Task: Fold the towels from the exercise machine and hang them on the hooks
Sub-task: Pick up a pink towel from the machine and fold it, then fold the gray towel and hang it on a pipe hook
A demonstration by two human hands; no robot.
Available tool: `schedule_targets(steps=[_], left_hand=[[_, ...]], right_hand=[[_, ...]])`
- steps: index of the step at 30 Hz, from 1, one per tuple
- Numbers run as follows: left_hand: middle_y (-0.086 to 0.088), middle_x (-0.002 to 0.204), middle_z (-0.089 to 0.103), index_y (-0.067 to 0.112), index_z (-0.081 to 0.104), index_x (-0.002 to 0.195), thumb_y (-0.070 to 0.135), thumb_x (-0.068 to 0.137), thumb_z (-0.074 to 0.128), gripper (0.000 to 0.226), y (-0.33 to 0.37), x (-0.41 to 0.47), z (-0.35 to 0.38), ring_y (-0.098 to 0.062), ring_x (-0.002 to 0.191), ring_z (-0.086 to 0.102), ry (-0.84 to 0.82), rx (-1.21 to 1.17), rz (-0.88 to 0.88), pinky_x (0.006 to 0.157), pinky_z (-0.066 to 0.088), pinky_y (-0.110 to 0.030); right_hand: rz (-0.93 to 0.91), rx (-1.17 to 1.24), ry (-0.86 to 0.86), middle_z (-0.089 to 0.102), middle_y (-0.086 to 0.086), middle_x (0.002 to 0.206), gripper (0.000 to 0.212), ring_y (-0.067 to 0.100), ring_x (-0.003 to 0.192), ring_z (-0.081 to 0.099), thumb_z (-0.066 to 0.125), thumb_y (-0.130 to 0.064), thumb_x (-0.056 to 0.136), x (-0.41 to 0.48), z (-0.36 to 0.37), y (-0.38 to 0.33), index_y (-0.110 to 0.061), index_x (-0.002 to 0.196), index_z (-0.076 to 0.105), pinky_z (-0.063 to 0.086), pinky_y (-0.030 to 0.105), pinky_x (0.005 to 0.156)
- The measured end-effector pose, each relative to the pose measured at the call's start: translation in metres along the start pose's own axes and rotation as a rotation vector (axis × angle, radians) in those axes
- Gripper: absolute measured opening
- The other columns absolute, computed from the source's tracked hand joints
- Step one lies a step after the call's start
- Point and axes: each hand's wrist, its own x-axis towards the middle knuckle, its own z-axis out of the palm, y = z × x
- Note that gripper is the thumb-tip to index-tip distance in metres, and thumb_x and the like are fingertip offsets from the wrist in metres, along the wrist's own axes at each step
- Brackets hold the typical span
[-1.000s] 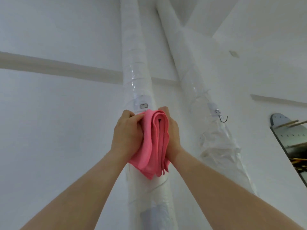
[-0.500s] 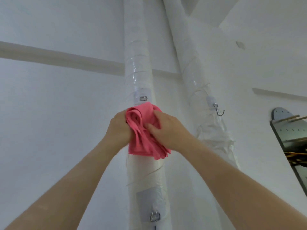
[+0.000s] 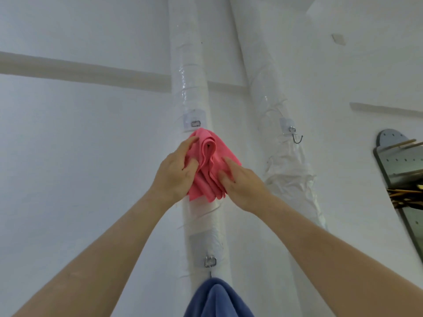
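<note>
A folded pink towel (image 3: pixel 209 163) hangs against a white wrapped pipe (image 3: pixel 190 72), its top just under a small metal hook mount (image 3: pixel 195 123). My left hand (image 3: pixel 175 173) grips the towel's left side, thumb and fingers curled into the cloth. From the right, my right hand (image 3: pixel 242 181) holds its folds with the fingertips. The hook itself is hidden behind the towel. Lower on the same pipe, a blue towel (image 3: pixel 217 298) hangs below a second hook mount (image 3: pixel 210 261).
A second wrapped pipe (image 3: pixel 281 110) to the right carries a bare metal hook (image 3: pixel 297 138). A grey perforated rack (image 3: pixel 402 165) with wooden sticks is at the right edge. White wall lies behind everything.
The view has tilted down, bringing the lower hook mount and the blue towel into sight. The pink towel now spreads wider under the upper hook. My right hand slid lower on its right side.
</note>
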Motion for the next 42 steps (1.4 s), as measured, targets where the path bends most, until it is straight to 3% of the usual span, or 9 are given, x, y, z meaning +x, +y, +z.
schedule_targets(steps=[5, 11, 16, 19, 25, 28, 32, 37, 42], left_hand=[[0.010, 0.119, 0.060, 0.020, 0.056, 0.126, 0.011, 0.096, 0.042, 0.034, 0.013, -0.017, -0.007, -0.007, 0.104, 0.054, 0.213, -0.028, 0.010, 0.093, 0.042, -0.025], [0.009, 0.100, 0.061, 0.019, 0.066, 0.105, 0.012, 0.094, 0.050, 0.021, 0.042, -0.057, -0.014, -0.005, 0.083, 0.055, 0.263, -0.002, 0.068, 0.072, 0.044, -0.019], [0.008, 0.067, 0.065, 0.016, 0.069, 0.074, 0.023, 0.095, 0.053, 0.027, 0.077, -0.115, -0.007, -0.006, 0.066, 0.058, -0.029, 0.062, -0.020, 0.059, 0.042, -0.017], [0.006, 0.054, 0.055, 0.016, 0.054, 0.060, 0.031, 0.095, 0.051, 0.038, 0.096, -0.164, 0.008, -0.011, 0.052, 0.050, -0.255, 0.134, -0.138, 0.054, 0.040, -0.020], [0.002, 0.074, 0.066, 0.019, 0.068, 0.103, 0.012, 0.096, 0.048, 0.023, 0.148, -0.265, 0.036, -0.008, 0.066, 0.059, -0.572, 0.083, -0.270, 0.062, 0.047, -0.023], [0.005, 0.086, 0.070, 0.019, 0.072, 0.101, 0.016, 0.092, 0.058, 0.017, 0.181, -0.308, 0.045, -0.010, 0.073, 0.059, -0.680, 0.086, -0.144, 0.071, 0.049, -0.024], [0.008, 0.068, 0.067, 0.020, 0.072, 0.086, 0.033, 0.093, 0.054, 0.023, 0.218, -0.364, 0.055, -0.012, 0.065, 0.061, -0.861, -0.053, -0.234, 0.067, 0.052, -0.031], [0.015, 0.084, 0.061, 0.023, 0.071, 0.093, 0.003, 0.089, 0.052, 0.028, 0.259, -0.464, 0.067, -0.006, 0.081, 0.055, -1.030, -0.231, -0.189, 0.077, 0.044, -0.021], [0.013, 0.084, 0.069, 0.027, 0.070, 0.096, 0.020, 0.092, 0.056, 0.016, 0.317, -0.575, 0.052, -0.005, 0.075, 0.059, -1.246, -0.443, -0.300, 0.074, 0.047, -0.023]], right_hand=[[-0.020, 0.028, 0.063, 0.037, 0.005, 0.153, 0.053, 0.024, 0.138, 0.036, 0.035, -0.036, 0.102, -0.014, -0.010, 0.004, -0.015, 0.150, 0.027, 0.027, 0.034, 0.113], [-0.115, 0.010, 0.056, 0.039, -0.001, 0.152, 0.052, 0.021, 0.136, 0.039, 0.035, -0.039, 0.101, -0.049, -0.027, 0.004, -0.022, 0.150, 0.028, 0.030, 0.033, 0.110], [-0.197, -0.077, -0.049, 0.048, -0.001, 0.145, 0.049, 0.022, 0.129, 0.046, 0.036, -0.035, 0.101, -0.110, -0.043, 0.006, -0.025, 0.148, 0.030, 0.039, 0.039, 0.104], [-0.156, -0.127, -0.214, 0.057, 0.002, 0.132, 0.045, 0.021, 0.124, 0.049, 0.039, -0.033, 0.099, -0.160, -0.052, 0.016, -0.028, 0.143, 0.036, 0.043, 0.042, 0.100], [0.035, -0.144, -0.556, 0.058, -0.003, 0.133, 0.037, 0.020, 0.120, 0.052, 0.043, -0.034, 0.097, -0.274, -0.073, 0.041, -0.032, 0.134, 0.046, 0.043, 0.037, 0.101], [0.140, -0.171, -0.739, 0.053, -0.006, 0.137, 0.037, 0.018, 0.125, 0.047, 0.044, -0.035, 0.097, -0.335, -0.084, 0.043, -0.033, 0.134, 0.048, 0.039, 0.034, 0.104], [0.313, -0.184, -0.957, 0.052, -0.004, 0.135, 0.038, 0.017, 0.122, 0.047, 0.045, -0.035, 0.097, -0.417, -0.106, 0.042, -0.035, 0.135, 0.046, 0.039, 0.031, 0.100], [0.588, -0.228, -1.092, 0.053, -0.003, 0.130, 0.036, 0.019, 0.117, 0.051, 0.046, -0.038, 0.095, -0.530, -0.135, 0.035, -0.035, 0.130, 0.050, 0.042, 0.034, 0.098], [0.877, -0.234, -1.189, 0.057, 0.002, 0.129, 0.035, 0.023, 0.114, 0.054, 0.044, -0.032, 0.095, -0.658, -0.163, -0.011, -0.027, 0.128, 0.054, 0.045, 0.033, 0.095]])
